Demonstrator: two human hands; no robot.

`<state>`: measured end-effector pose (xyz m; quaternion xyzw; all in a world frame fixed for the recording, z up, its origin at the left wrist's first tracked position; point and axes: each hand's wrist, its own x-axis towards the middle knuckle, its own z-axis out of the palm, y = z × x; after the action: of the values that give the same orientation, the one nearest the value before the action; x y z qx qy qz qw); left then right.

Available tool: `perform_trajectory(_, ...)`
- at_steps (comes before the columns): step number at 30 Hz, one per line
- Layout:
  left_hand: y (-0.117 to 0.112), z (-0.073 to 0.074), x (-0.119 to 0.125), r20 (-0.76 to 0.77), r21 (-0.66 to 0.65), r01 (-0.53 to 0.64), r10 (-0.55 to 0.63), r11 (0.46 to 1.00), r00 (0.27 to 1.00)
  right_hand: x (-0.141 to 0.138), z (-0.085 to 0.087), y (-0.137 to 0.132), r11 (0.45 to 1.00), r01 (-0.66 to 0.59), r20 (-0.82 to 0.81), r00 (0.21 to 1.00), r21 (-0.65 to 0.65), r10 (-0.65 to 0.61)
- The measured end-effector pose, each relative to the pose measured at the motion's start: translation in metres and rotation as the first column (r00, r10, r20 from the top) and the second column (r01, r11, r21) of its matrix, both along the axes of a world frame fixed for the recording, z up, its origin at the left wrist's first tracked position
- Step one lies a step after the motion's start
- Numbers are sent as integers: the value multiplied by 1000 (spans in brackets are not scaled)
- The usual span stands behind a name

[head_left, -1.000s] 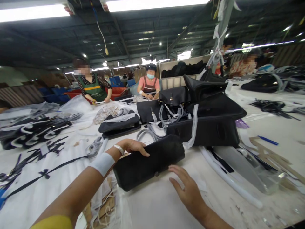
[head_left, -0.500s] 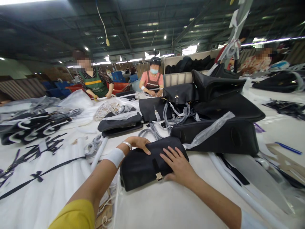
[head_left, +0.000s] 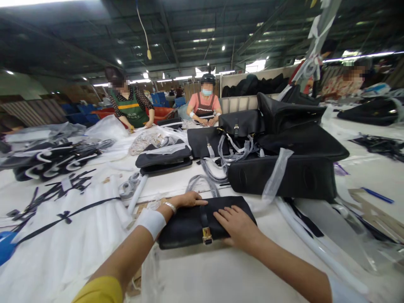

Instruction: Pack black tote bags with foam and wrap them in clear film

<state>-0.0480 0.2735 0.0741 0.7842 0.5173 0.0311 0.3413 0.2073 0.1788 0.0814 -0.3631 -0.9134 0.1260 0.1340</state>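
handbag (head_left: pixel 186 227) at the near edge of the table (head_left: pixel 202 277), tube bundle (head_left: pixel 74 235) toward the near left corner, bag stack (head_left: pixel 52 164) behind the bundle, second bag (head_left: pixel 299 183) behind handbag rightward, pen (head_left: pixel 377 195) toward right edge

A lamp (head_left: pixel 41 5) glares beneath a dim roof (head_left: pixel 94 38) as I watch a feed stretched and soft toward its edges.

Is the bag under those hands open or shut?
The bag looks shut: its flap lies down, strap reaching the gold clasp. Latched? Cannot tell.

Looks forward and down from the head, close above and behind the bare left hand (head_left: pixel 188 199) and bare right hand (head_left: pixel 239 226).
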Motion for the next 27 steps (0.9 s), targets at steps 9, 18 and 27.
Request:
perform_trajectory(9, -69, 61, -18, 171, 267, -301, 263, 915, 950, 13, -10, -27, 1000, -8, 31, 1000, 10, 7)
perform_trajectory(18, -252, 47, -48, 519, -74, -789, 699, 610, 492, 17, -30, -26, 982, -56, 19, 998, 180, 54)
perform_trajectory(27, -263, 18, -14, 494, -111, -812, 741, 573, 455, 16, -23, -29, 949, -53, 90, 996, 312, 26)
